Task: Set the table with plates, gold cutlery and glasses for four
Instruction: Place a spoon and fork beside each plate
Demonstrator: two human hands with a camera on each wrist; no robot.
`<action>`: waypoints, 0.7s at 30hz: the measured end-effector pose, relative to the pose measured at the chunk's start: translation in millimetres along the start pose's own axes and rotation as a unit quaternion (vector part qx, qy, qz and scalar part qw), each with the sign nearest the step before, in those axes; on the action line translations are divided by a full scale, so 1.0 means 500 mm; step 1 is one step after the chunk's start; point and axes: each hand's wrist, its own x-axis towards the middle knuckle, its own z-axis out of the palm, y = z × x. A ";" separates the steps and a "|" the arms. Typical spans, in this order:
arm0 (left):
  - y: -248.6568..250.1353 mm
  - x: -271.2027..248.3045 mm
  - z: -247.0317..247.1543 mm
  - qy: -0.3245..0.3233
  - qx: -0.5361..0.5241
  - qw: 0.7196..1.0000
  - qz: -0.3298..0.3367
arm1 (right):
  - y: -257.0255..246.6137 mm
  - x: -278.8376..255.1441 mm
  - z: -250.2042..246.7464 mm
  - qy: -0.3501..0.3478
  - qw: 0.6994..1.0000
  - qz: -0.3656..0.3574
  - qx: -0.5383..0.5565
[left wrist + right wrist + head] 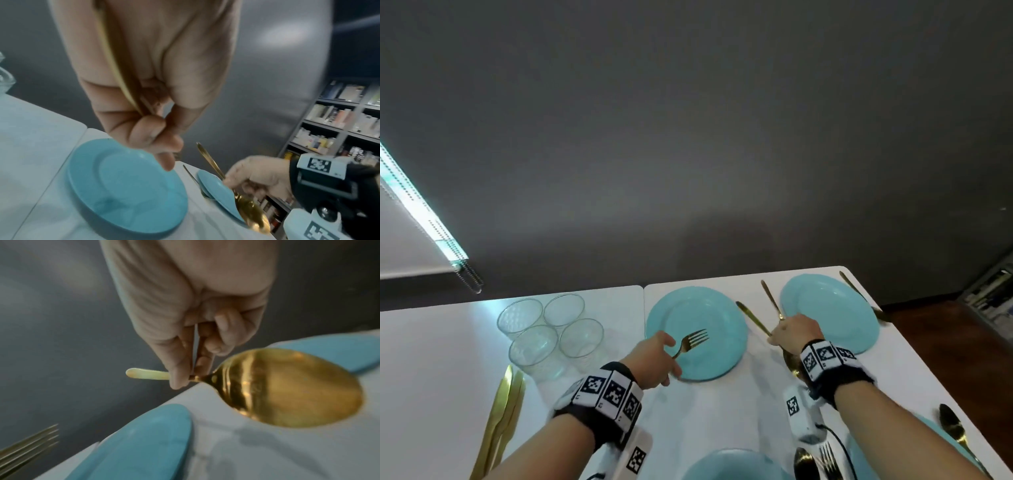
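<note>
My left hand (666,359) grips the handle of a gold fork (693,338), whose tines hover over the near-left part of a blue plate (709,308). In the left wrist view the fork's handle (115,65) runs up along my palm. My right hand (780,334) pinches a gold spoon (287,389) by its neck between the two far plates, bowl towards me and handle tip (767,291) pointing away. A gold knife (751,317) lies on the table just right of the first plate. The second blue plate (835,308) lies further right.
Several clear glasses (551,329) stand clustered at the left, with gold knives (503,411) lying nearer me. More cutlery (851,283) flanks the right plate. A near plate (729,466), a fork and spoon (822,459), and another spoon (952,425) lie at the bottom. The table ends just beyond the plates.
</note>
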 end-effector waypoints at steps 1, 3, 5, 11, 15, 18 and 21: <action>-0.002 0.014 -0.002 0.010 -0.005 1.000 -0.006 | 0.006 0.026 0.006 -0.010 0.999 0.032 -0.005; -0.005 0.038 -0.003 0.018 -0.011 1.000 -0.015 | 0.017 0.078 0.024 -0.035 0.997 0.075 0.004; -0.006 0.055 -0.004 0.022 -0.019 0.999 -0.022 | 0.017 0.116 0.048 -0.058 0.994 0.098 -0.003; -0.006 0.097 -0.009 0.045 -0.043 0.998 -0.028 | -0.019 0.192 0.086 -0.105 0.989 0.097 -0.023; 0.000 0.114 -0.012 0.054 -0.049 0.997 -0.022 | -0.037 0.231 0.084 -0.097 0.991 0.085 -0.025; 0.007 0.119 -0.013 0.035 -0.031 0.999 -0.007 | -0.047 0.253 0.082 -0.090 0.993 0.075 -0.027; 0.007 0.122 -0.015 0.039 -0.043 0.998 -0.009 | -0.058 0.272 0.075 -0.068 0.995 0.069 -0.019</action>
